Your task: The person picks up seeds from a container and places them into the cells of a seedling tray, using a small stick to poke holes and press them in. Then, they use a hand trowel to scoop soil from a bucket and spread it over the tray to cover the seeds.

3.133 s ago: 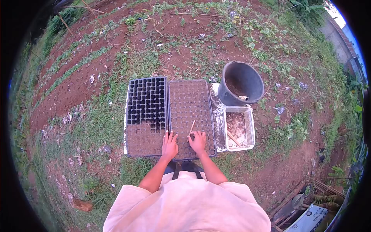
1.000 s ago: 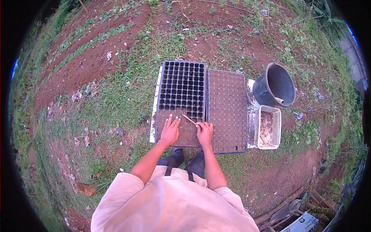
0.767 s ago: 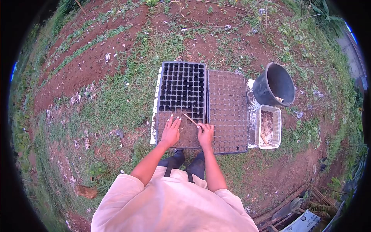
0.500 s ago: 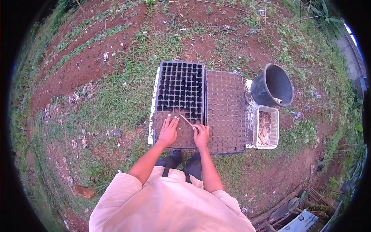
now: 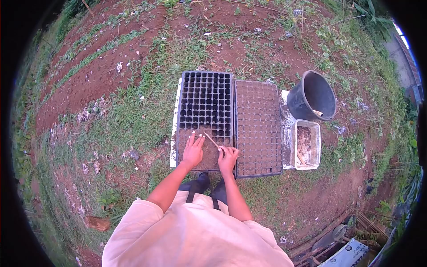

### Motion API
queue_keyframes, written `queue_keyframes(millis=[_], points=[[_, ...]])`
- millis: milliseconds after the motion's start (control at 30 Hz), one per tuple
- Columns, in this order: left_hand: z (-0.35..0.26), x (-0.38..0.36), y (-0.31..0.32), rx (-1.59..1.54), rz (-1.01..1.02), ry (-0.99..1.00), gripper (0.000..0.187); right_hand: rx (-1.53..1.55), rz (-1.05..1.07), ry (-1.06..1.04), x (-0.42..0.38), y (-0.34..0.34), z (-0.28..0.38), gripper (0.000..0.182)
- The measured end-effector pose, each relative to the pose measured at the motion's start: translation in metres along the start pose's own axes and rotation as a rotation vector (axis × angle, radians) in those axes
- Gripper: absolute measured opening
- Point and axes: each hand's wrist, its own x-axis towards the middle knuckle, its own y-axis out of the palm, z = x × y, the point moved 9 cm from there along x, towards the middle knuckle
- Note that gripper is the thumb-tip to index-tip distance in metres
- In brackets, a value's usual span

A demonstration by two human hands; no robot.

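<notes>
A black seedling tray (image 5: 207, 95) lies lengthwise before me, its far cells empty and its near part covered with brown soil (image 5: 187, 138). My left hand (image 5: 193, 152) rests flat on that soil, fingers stretched toward the empty cells. In my right hand (image 5: 227, 156) is a thin wooden stick (image 5: 211, 139), pinched near its lower end and slanting up to the left. The stick's tip lies close to the left fingertips, at the soil's edge. A second seedling tray (image 5: 258, 129), its cells filled with soil, sits alongside on the right.
Both trays lie on a pale board (image 5: 174, 133). To the right a dark bucket (image 5: 311, 95) leans on its side, and a white plastic basket (image 5: 316, 144) holds some soil and a small stick. Grass and reddish soil beds surround them. Bamboo pieces and a printed sack (image 5: 351, 254) lie at lower right.
My right hand and the stick have shifted slightly left and down over the soil. The left hand stays in nearly the same place on the tray. The whole view has moved slightly.
</notes>
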Motion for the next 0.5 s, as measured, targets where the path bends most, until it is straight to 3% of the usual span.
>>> queue_keyframes(millis=[233,500], points=[[0.001,0.000,-0.001,-0.029,-0.006,-0.009,0.059,-0.099,-0.121,0.066,-0.006,-0.012,-0.007,0.010],[0.002,-0.001,-0.001,-0.057,-0.016,0.003,0.059,-0.015,-0.031,0.001,-0.008,0.000,-0.001,0.009]])
